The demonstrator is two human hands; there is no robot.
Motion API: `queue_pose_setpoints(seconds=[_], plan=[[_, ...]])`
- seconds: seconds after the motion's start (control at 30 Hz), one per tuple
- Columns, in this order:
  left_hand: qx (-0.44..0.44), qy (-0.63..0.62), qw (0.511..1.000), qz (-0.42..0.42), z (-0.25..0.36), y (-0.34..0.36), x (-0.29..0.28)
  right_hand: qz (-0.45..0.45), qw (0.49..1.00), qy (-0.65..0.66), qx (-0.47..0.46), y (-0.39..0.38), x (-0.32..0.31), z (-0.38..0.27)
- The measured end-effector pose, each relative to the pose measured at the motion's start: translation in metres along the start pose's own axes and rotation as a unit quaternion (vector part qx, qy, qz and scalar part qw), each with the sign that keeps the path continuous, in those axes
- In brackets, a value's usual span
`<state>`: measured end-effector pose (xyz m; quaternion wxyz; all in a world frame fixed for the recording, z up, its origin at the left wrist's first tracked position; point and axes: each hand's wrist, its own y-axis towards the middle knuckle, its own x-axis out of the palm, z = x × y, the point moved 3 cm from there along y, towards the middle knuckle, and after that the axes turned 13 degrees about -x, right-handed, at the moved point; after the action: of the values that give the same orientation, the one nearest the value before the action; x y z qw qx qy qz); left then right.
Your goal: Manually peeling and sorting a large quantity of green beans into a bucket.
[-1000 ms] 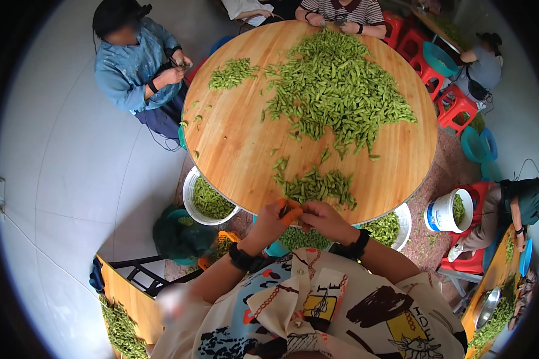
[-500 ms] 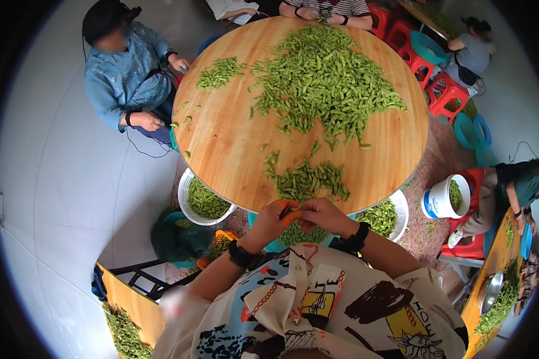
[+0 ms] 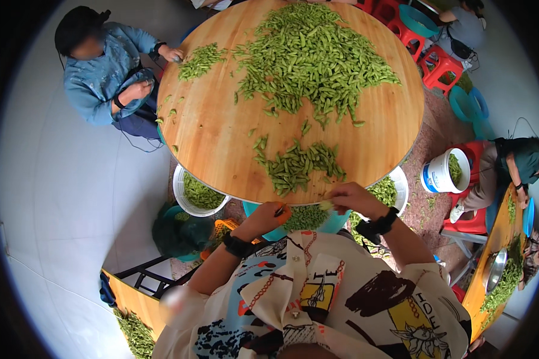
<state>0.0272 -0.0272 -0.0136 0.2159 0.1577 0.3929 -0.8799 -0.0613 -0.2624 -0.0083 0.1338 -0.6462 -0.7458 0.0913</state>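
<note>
My left hand (image 3: 268,218), with orange covering on its fingers, is curled closed above the left rim of a teal basin (image 3: 336,225); what it holds, if anything, is hidden. My right hand (image 3: 351,198) is at the table's near edge, its fingertips pinching a blurred pale green pod (image 3: 326,205). Green shelled beans (image 3: 305,219) lie in the basin beneath my hands. Just beyond them, a small heap of green bean pods (image 3: 299,166) rests on the round wooden table (image 3: 221,143), with a much larger pod pile (image 3: 317,57) behind it.
White baskets of pods stand below the table edge at left (image 3: 180,189) and right (image 3: 402,190). A person in blue (image 3: 105,72) sits at the far left beside a small pod pile (image 3: 202,61). Right are a white bucket (image 3: 437,175), red stools (image 3: 442,67) and other people.
My hands have come apart; the right moved up and right with the pale pod, the left slightly left. The view has shifted, and the person in blue has moved a hand toward the small pile.
</note>
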Motion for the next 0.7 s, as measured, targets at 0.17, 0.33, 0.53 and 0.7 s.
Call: queue_pose_setpoints(seconds=[0.17,0.33,0.53,0.7], plan=[[0.042,0.076,0.996,-0.026,-0.025,0.011,0.024,0.084,0.925,-0.369,0.034,-0.053,-0.087,0.064],[-0.019,0.030,0.999,-0.030,-0.048,0.023,0.034,0.156,0.778,-0.604,-0.076,-0.061,-0.105,0.071],[-0.149,-0.147,0.969,-0.127,-0.011,0.007,0.013,0.220,0.844,-0.463,-0.155,0.033,-0.062,0.029],[-0.153,-0.381,0.899,-0.150,-0.009,-0.001,0.002,0.196,0.832,-0.496,-0.155,0.055,-0.060,0.045]])
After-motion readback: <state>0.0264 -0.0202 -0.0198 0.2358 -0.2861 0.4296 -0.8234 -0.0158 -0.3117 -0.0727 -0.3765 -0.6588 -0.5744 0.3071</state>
